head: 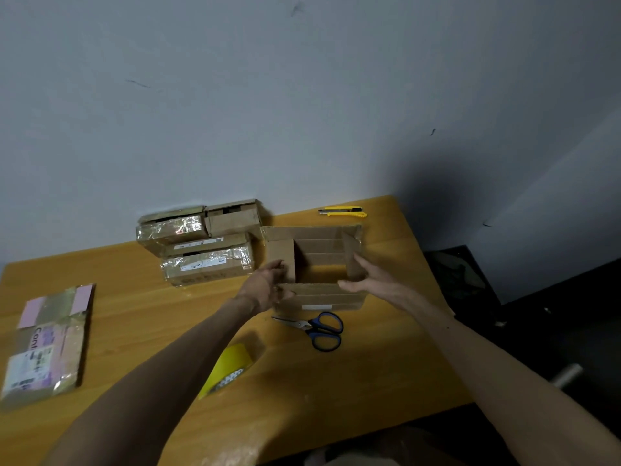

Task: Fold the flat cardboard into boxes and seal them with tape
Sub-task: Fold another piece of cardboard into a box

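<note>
Nearest the near edge of the surface lies a yellow object, partly hidden by the left forearm, so what it is cannot be told. Just beyond it, blue-handled scissors lie flat, blades pointing left, almost touching the near wall of the cardboard box. This box stands upright toward the right edge with its top flaps open and its inside in shadow. The left hand grips its near-left corner, fingers curled against the left flap and the near wall. The right hand is spread wide, its straight fingers lying against the right flap and its thumb at the rim of the near wall. Along the far edge, left of the box, sits a stack of taped boxes. Yellow utility knives lie near the far right corner. By the left edge rests a flattened, tape-covered carton.
</note>
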